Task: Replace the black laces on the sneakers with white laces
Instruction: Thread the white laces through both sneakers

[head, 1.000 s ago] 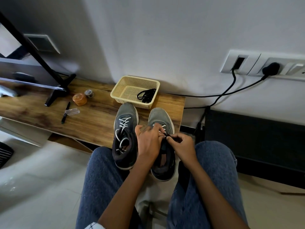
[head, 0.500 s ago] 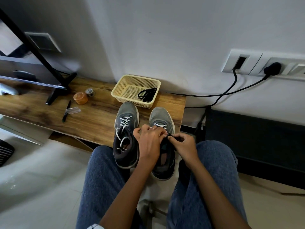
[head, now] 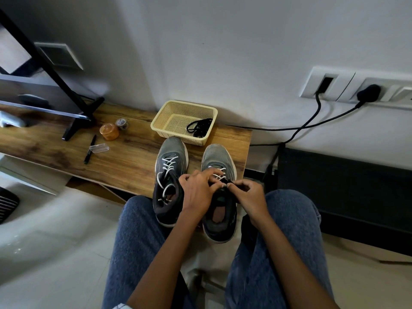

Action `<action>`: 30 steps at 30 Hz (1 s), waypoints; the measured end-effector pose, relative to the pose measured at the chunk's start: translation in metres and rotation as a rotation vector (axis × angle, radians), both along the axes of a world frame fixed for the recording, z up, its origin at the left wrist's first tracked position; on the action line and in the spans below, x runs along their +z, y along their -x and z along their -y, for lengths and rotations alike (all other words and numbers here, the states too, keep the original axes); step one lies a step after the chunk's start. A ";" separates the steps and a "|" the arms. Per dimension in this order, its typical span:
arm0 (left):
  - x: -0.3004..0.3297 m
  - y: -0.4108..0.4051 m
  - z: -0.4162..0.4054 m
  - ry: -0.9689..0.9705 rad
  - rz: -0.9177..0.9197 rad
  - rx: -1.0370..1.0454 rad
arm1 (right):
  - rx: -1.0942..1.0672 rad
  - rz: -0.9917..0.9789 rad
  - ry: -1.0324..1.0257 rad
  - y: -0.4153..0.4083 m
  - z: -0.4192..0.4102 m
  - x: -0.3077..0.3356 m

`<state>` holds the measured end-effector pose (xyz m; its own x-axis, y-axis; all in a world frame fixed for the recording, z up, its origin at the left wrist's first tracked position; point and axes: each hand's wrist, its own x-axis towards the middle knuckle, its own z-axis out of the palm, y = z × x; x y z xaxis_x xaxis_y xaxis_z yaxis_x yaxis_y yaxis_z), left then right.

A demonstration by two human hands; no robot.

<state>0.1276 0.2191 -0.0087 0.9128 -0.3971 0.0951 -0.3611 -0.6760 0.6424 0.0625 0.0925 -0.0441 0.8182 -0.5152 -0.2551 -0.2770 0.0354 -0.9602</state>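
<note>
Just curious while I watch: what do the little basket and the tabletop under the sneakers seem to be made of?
The basket looks like pale yellow moulded plastic: its walls and floor are a fine, regular perforated mesh with a smooth rim. The tabletop looks like wood or a wood-print laminate, brown with dark grain streaks and a matte finish; which one, I cannot tell.

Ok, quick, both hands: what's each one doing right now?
Left hand: fingers curled over the right sneaker, at its white lace; grip hidden.
Right hand: pinching something at the sneaker's tongue, probably the lace end.
</note>
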 end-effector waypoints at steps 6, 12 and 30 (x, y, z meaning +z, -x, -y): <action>-0.005 -0.009 0.002 0.036 0.013 -0.005 | 0.008 0.010 -0.059 0.002 0.000 0.003; -0.013 -0.010 0.004 0.016 -0.027 0.033 | 0.025 0.012 -0.087 0.003 0.000 0.005; -0.007 -0.019 -0.007 0.224 -0.452 -0.141 | 0.128 0.101 0.537 -0.001 -0.007 0.003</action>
